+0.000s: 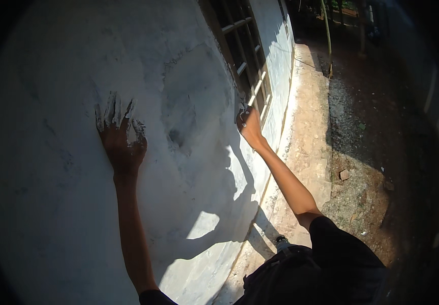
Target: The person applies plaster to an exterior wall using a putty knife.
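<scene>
My left hand (pixel 122 133) lies against the pale grey-white wall (pixel 92 203), fingers spread and coated in white paste. To its right is a rough-edged grey patch (pixel 194 96) on the wall surface. My right hand (pixel 250 124) is up by the lower corner of the barred window (pixel 242 46), its fingers curled and smeared white. A thin dark edge shows beside those fingers, but what they hold, if anything, I cannot make out.
A pale concrete ledge (pixel 306 127) runs along the wall's foot. Beyond it lies dirt and gravel ground (pixel 354 203) with a broken brick piece (pixel 344 175). A thin pole (pixel 327 35) stands at the ledge's far end. Shadows of my arms and body fall on the wall.
</scene>
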The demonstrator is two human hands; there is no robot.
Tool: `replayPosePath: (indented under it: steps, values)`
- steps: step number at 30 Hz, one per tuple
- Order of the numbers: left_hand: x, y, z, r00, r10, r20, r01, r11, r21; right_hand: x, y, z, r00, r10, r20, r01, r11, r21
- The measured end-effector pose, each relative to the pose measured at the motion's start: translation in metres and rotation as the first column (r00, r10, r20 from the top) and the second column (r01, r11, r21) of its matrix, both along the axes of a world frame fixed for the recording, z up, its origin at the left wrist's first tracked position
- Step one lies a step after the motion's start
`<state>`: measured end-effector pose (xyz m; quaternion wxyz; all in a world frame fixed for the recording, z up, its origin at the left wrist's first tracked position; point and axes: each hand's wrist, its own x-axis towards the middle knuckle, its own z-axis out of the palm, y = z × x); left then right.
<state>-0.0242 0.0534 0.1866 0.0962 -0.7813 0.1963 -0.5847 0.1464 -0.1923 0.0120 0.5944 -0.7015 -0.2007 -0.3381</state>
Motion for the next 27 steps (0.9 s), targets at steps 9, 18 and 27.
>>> replayPosePath:
  steps: [9, 18, 27]
  values:
    - [0.000, -0.016, 0.007, 0.988, 0.151, 0.033, -0.153, 0.983, 0.096, 0.002, 0.005, -0.063, 0.912, 0.294, -0.287, -0.132, 0.870, 0.475]
    - [-0.005, -0.030, -0.019, 0.957, 0.276, 0.088, -0.269, 0.960, -0.077, -0.020, 0.018, -0.102, 0.516, 0.804, -0.297, -0.503, 0.564, 0.654]
    - [-0.048, -0.106, -0.211, 0.995, 0.057, -0.085, -0.102, 0.466, -0.879, 0.014, 0.034, -0.136, 0.401, 0.915, 0.044, -0.818, 0.336, 0.467]
